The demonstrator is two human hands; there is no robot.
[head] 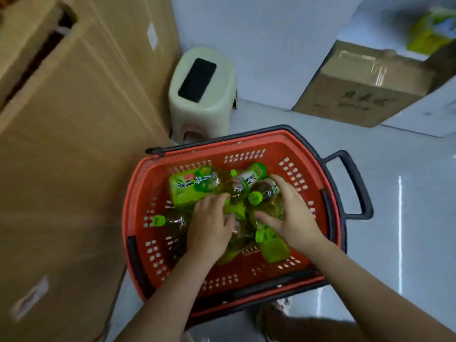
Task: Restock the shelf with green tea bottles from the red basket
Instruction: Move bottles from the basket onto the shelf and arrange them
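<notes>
Green tea bottles (195,187) under both hands, grip unclear.

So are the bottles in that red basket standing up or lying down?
Lying down. The green tea bottles lie jumbled on their sides in the red basket, caps pointing different ways, with the left hand and right hand on the pile.

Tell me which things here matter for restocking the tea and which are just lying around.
Part of the job: red basket, green tea bottles, left hand, right hand.

Lying about: stool, black phone, taped cardboard box, large cartons.
</notes>
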